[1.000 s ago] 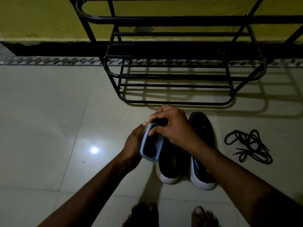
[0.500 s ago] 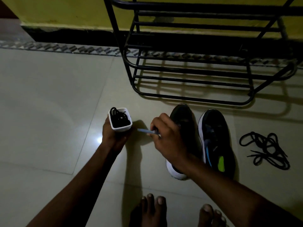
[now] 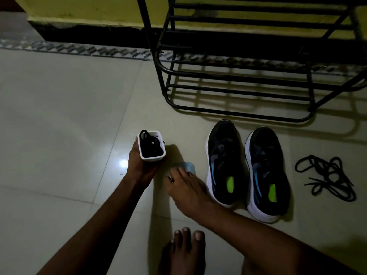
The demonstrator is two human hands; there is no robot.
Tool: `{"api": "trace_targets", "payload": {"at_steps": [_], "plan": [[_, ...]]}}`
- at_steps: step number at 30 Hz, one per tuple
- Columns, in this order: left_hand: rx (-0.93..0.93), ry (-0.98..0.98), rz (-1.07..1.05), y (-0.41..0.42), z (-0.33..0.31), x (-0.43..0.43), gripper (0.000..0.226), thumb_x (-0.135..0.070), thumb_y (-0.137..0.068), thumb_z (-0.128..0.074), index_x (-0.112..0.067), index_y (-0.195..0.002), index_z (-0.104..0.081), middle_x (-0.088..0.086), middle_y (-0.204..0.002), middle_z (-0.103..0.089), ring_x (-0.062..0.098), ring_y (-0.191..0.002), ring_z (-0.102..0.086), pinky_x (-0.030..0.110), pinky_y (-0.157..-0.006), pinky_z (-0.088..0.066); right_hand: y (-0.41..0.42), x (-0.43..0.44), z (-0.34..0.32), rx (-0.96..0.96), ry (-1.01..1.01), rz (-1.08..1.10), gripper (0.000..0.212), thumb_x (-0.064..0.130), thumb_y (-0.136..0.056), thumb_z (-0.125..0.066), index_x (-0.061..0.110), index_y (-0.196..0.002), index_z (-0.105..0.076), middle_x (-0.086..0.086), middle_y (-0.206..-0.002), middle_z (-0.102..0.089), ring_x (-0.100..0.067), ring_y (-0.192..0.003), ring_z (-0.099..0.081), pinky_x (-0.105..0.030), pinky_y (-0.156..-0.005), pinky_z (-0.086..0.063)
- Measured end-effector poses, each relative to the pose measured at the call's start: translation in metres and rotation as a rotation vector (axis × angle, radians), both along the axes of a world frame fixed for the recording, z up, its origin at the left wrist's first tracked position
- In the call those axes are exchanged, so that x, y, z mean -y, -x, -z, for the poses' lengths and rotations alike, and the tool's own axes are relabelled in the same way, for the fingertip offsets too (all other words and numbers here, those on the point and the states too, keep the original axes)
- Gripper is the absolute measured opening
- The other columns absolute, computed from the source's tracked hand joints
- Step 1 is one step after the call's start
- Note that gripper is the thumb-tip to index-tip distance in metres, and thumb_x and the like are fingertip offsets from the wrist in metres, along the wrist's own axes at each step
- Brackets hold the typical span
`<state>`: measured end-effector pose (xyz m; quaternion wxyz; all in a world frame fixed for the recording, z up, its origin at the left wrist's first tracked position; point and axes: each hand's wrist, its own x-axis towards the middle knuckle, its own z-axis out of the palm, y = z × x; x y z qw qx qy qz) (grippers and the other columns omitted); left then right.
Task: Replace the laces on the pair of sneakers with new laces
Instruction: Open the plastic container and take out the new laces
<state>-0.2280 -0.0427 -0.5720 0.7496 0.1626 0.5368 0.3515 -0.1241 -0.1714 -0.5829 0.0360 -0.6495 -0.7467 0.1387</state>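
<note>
My left hand grips a small white box with coiled black laces inside. Low over the floor, my right hand has its fingers on the box's blue lid, which lies on the tiles. Two black sneakers with white soles, the left one and the right one, stand side by side to the right, both without laces. A loose heap of black laces lies on the floor right of the shoes.
A black metal shoe rack stands against the yellow wall behind the sneakers. My bare feet are at the bottom edge. Pale floor tiles stretch out to the left.
The lid came off the box. My right hand carried it down to the floor beside the left sneaker, while my left hand moved the opened box to the left.
</note>
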Motion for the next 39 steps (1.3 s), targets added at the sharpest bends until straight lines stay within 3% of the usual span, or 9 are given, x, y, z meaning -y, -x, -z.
{"api": "trace_targets", "payload": {"at_steps": [4, 7, 10, 14, 19, 27, 31, 34, 39], "plan": [[0.005, -0.049, 0.058, -0.003, 0.002, 0.002, 0.021, -0.026, -0.1, -0.056, -0.014, -0.114, -0.066, 0.005, -0.099, -0.072, 0.021, -0.09, -0.071, 0.031, -0.074, -0.06, -0.006, 0.004, 0.002, -0.101, 0.018, -0.006, 0.03, 0.004, -0.073, -0.075, 0.012, -0.098, -0.06, -0.009, -0.102, -0.053, -0.029, -0.097, -0.057, -0.038, -0.062, -0.052], [-0.1, -0.18, 0.25, -0.004, 0.007, -0.001, 0.016, -0.015, -0.09, -0.069, -0.019, -0.104, -0.063, 0.002, -0.097, -0.073, 0.026, -0.091, -0.071, 0.031, -0.077, -0.059, -0.013, -0.005, -0.018, -0.45, -0.184, 0.237, 0.018, 0.001, -0.084, -0.063, 0.005, -0.101, -0.062, -0.012, -0.107, -0.054, -0.03, -0.096, -0.058, -0.039, -0.075, -0.055], [-0.041, -0.194, 0.26, -0.014, -0.008, 0.014, 0.035, -0.037, -0.108, -0.042, -0.016, -0.098, -0.069, 0.002, -0.086, -0.075, 0.015, -0.081, -0.072, 0.024, -0.069, -0.057, -0.029, -0.028, -0.039, -0.537, -0.373, 0.316, 0.033, 0.008, -0.084, -0.066, 0.003, -0.117, -0.065, -0.011, -0.119, -0.058, -0.026, -0.108, -0.058, -0.032, -0.096, -0.05], [0.076, -0.097, 0.247, -0.031, -0.013, 0.03, 0.048, -0.044, -0.108, -0.035, -0.012, -0.111, -0.07, 0.013, -0.102, -0.072, 0.021, -0.097, -0.07, 0.028, -0.075, -0.059, -0.052, -0.051, -0.044, -0.549, -0.081, 0.195, 0.058, 0.015, -0.079, -0.074, 0.004, -0.134, -0.058, -0.012, -0.134, -0.054, -0.031, -0.122, -0.055, -0.041, -0.105, -0.047], [0.07, -0.087, 0.257, -0.041, -0.014, 0.037, 0.049, -0.046, -0.107, -0.037, -0.008, -0.124, -0.063, 0.017, -0.108, -0.071, 0.026, -0.102, -0.069, 0.032, -0.078, -0.059, -0.063, -0.062, -0.033, -0.435, 0.028, 0.092, 0.057, 0.02, -0.078, -0.071, 0.01, -0.133, -0.06, -0.012, -0.123, -0.058, -0.031, -0.11, -0.06, -0.041, -0.095, -0.052], [-0.009, -0.125, 0.264, -0.04, -0.016, 0.035, 0.049, -0.045, -0.107, -0.04, -0.008, -0.103, -0.072, 0.017, -0.099, -0.074, 0.027, -0.095, -0.072, 0.034, -0.077, -0.059, -0.069, -0.075, -0.039, -0.488, -0.063, -0.031, 0.033, 0.012, -0.069, -0.067, 0.007, -0.101, -0.075, -0.013, -0.094, -0.07, -0.03, -0.082, -0.067, -0.034, -0.072, -0.054], [-0.21, -0.16, 0.148, -0.037, -0.018, 0.022, 0.056, -0.061, -0.082, -0.07, -0.01, -0.105, -0.065, 0.011, -0.101, -0.07, 0.024, -0.09, -0.069, 0.038, -0.076, -0.059, -0.082, -0.081, -0.04, -0.708, -0.156, 0.293, 0.031, 0.011, -0.07, -0.078, 0.01, -0.101, -0.079, -0.007, -0.095, -0.077, -0.016, -0.086, -0.071, -0.029, -0.084, -0.056], [-0.188, 0.024, -0.118, -0.027, -0.008, 0.007, 0.039, -0.052, -0.102, -0.048, -0.016, -0.105, -0.063, 0.012, -0.101, -0.067, 0.024, -0.087, -0.066, 0.039, -0.076, -0.057, -0.093, -0.088, -0.037, -0.784, -0.207, 0.572, 0.034, 0.006, -0.072, -0.081, 0.01, -0.105, -0.078, -0.006, -0.101, -0.077, -0.015, -0.094, -0.071, -0.031, -0.089, -0.058], [-0.204, 0.057, -0.201, -0.017, 0.003, -0.004, 0.04, -0.051, -0.102, -0.048, -0.015, -0.11, -0.065, 0.013, -0.102, -0.068, 0.026, -0.087, -0.067, 0.04, -0.082, -0.058, -0.104, -0.104, -0.02, -0.626, -0.146, 0.686, 0.02, 0.004, -0.081, -0.073, 0.009, -0.101, -0.077, -0.009, -0.096, -0.075, -0.019, -0.09, -0.068, -0.023, -0.08, -0.052]]}}
